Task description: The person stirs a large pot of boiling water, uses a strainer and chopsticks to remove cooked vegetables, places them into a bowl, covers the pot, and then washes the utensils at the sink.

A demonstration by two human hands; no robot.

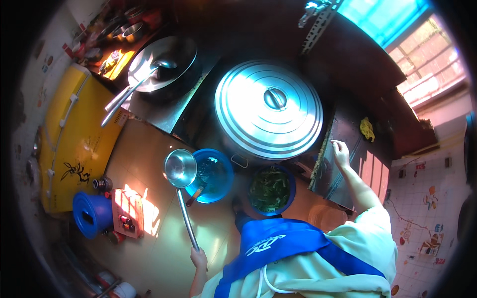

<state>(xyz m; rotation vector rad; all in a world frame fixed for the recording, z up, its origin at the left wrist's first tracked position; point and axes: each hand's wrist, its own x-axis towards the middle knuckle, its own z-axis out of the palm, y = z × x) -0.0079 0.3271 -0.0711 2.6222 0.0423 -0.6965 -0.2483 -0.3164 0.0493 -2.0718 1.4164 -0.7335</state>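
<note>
My left hand (198,257) grips the long handle of a metal ladle (180,168). Its deep round bowl hangs beside a blue plastic basin (218,175) of water and hides part of the rim. A wooden handle (196,194) sticks out over that basin's edge. Over the dark worktop (343,175) on the right is my right hand (340,152), its fingers drawn together; whether anything small is between them I cannot tell. Left of this hand, a large ridged metal lid (249,108) with a centre knob covers a big pot. Cut green vegetables (270,188) fill a second blue basin (292,186) near my feet.
A wok (143,63) with another ladle (134,87) across it sits on the left stove. Along the left are a yellow chest (82,138), a lidded blue bucket (87,214) and a box (128,212). A crumpled yellow bag (367,129) lies on the right worktop.
</note>
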